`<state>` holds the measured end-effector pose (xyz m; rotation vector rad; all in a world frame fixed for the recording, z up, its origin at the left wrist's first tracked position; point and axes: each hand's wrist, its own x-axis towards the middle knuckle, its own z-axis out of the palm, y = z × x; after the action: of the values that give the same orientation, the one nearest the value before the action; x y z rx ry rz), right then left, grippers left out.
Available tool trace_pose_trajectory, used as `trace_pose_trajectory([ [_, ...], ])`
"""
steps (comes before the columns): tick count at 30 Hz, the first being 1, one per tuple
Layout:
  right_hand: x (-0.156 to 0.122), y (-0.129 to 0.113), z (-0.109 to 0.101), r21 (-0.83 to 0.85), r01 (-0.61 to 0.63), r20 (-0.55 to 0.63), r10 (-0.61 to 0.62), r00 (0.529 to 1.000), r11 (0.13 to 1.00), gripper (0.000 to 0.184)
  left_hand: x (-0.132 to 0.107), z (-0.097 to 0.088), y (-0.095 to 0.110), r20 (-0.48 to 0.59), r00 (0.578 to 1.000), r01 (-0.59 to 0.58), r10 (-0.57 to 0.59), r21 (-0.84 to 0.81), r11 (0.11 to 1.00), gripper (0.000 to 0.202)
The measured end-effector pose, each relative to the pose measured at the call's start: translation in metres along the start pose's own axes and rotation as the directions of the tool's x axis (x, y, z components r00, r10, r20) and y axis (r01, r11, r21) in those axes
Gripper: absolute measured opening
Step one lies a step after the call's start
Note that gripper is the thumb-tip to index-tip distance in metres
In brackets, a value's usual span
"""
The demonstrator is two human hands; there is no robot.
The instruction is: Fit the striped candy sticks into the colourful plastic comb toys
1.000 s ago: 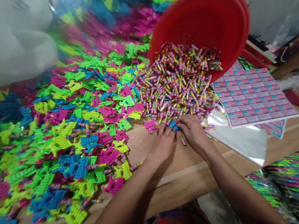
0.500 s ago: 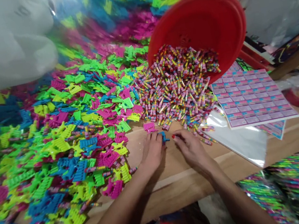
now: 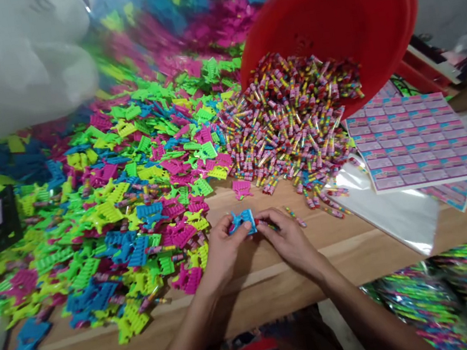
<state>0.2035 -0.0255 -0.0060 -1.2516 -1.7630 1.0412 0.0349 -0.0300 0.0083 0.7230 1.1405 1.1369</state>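
My left hand [image 3: 222, 254] is closed on a small blue plastic piece [image 3: 241, 220] with a ribbed part, thumb laid over it. Close beside it, my right hand [image 3: 291, 240] pinches a small red-tipped tube [image 3: 258, 222] against the right edge of the blue piece; most of the tube is hidden by the fingers. A loose pink plastic piece [image 3: 242, 188] lies just beyond my hands. To the right of my right hand lies a loose small tube [image 3: 295, 216] with coloured contents.
Plastic pieces [image 3: 120, 194] in green, yellow, pink and blue heap up at left. Small tubes [image 3: 288, 124] spill from a tilted red basin [image 3: 322, 10]. Printed label sheets [image 3: 419, 138] and clear plastic bags [image 3: 392, 214] lie at right on the wooden table [image 3: 245, 298]. Filled bags [image 3: 460, 298] sit below.
My left hand has lifted the blue piece and turned it flat. My right hand has moved left, bringing the red-tipped tube up to it. The camera view has shifted slightly.
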Motion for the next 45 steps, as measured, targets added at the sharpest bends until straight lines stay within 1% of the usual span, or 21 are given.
trace_pose_trajectory([
  [2,-0.001,-0.004,0.003,0.048,0.003,0.029,-0.004,1.000,0.999,0.016,-0.005,-0.002,-0.001,-0.011,1.000,0.005,-0.006,-0.018,1.000,0.032],
  [4,-0.002,-0.007,0.003,0.080,0.002,0.042,-0.005,0.999,0.997,0.017,-0.009,-0.004,-0.001,-0.011,0.999,0.032,-0.033,-0.086,0.996,0.033],
  [9,-0.007,-0.014,0.001,0.130,0.009,0.082,-0.020,0.996,0.991,0.020,-0.019,-0.008,0.001,0.023,0.989,0.146,-0.145,-0.231,0.962,0.040],
  [11,-0.010,-0.016,0.000,0.171,-0.019,0.123,-0.002,0.992,0.985,0.022,-0.023,-0.011,0.002,0.052,0.981,0.195,-0.188,-0.278,0.941,0.042],
  [13,-0.013,-0.016,0.000,0.219,-0.077,0.160,0.042,0.986,0.973,0.024,-0.027,-0.015,0.002,0.091,0.971,0.240,-0.222,-0.312,0.919,0.043],
  [15,-0.017,-0.016,0.001,0.260,-0.115,0.168,0.073,0.983,0.959,0.025,-0.031,-0.019,0.002,0.130,0.959,0.280,-0.251,-0.322,0.904,0.043],
  [16,-0.019,-0.016,0.002,0.276,-0.111,0.156,0.070,0.985,0.955,0.024,-0.033,-0.020,0.001,0.142,0.955,0.295,-0.262,-0.325,0.899,0.043],
  [20,-0.025,-0.019,0.008,0.297,0.003,0.108,-0.036,0.993,0.955,0.014,-0.041,-0.022,-0.004,0.154,0.951,0.309,-0.270,-0.385,0.870,0.042],
  [23,-0.030,-0.020,0.010,0.312,0.082,0.097,-0.117,0.988,0.947,0.013,-0.047,-0.021,-0.009,0.160,0.958,0.287,-0.240,-0.441,0.850,0.038],
  [25,-0.034,-0.021,0.011,0.311,0.128,0.099,-0.166,0.981,0.942,0.014,-0.051,-0.021,-0.011,0.166,0.960,0.276,-0.225,-0.441,0.854,0.036],
  [28,-0.037,-0.022,0.009,0.243,0.216,0.123,-0.251,0.960,0.946,0.014,-0.058,-0.022,-0.012,0.141,0.964,0.261,-0.223,-0.374,0.890,0.035],
  [30,-0.038,-0.022,0.010,0.151,0.304,0.156,-0.326,0.932,0.941,0.016,-0.062,-0.023,-0.014,0.078,0.977,0.212,-0.198,-0.288,0.934,0.032],
  [32,-0.038,-0.021,0.012,0.056,0.385,0.203,-0.388,0.899,0.921,0.020,-0.066,-0.023,-0.017,-0.025,0.994,0.105,-0.109,-0.136,0.985,0.025],
  [34,-0.039,-0.021,0.017,0.001,0.419,0.225,-0.409,0.885,0.908,0.023,-0.069,-0.021,-0.021,-0.119,0.993,-0.006,0.012,0.050,0.999,0.019],
  [35,-0.039,-0.021,0.020,-0.007,0.425,0.212,-0.414,0.886,0.905,0.023,-0.071,-0.020,-0.022,-0.146,0.987,-0.040,0.059,0.125,0.991,0.018],
  [37,-0.041,-0.024,0.024,0.008,0.423,0.173,-0.417,0.892,0.906,0.023,-0.075,-0.020,-0.020,-0.139,0.986,-0.062,0.093,0.214,0.975,0.018],
  [38,-0.042,-0.025,0.023,0.020,0.424,0.170,-0.421,0.891,0.906,0.024,-0.077,-0.022,-0.016,-0.115,0.989,-0.058,0.088,0.242,0.969,0.019],
  [40,-0.043,-0.027,0.017,0.008,0.427,0.210,-0.419,0.883,0.904,0.029,-0.081,-0.032,-0.003,-0.072,0.995,-0.051,0.076,0.292,0.955,0.023],
  [42,-0.042,-0.025,0.001,-0.087,0.418,0.217,-0.392,0.894,0.904,0.036,-0.086,-0.052,0.019,-0.085,0.992,-0.054,0.092,0.374,0.926,0.028],
  [44,-0.038,-0.015,-0.022,-0.227,0.367,0.115,-0.350,0.930,0.902,0.038,-0.090,-0.079,0.047,-0.154,0.973,-0.069,0.172,0.517,0.853,0.039],
  [45,-0.035,-0.007,-0.034,-0.291,0.324,0.042,-0.326,0.944,0.900,0.036,-0.091,-0.093,0.062,-0.178,0.961,-0.062,0.214,0.613,0.787,0.047],
])
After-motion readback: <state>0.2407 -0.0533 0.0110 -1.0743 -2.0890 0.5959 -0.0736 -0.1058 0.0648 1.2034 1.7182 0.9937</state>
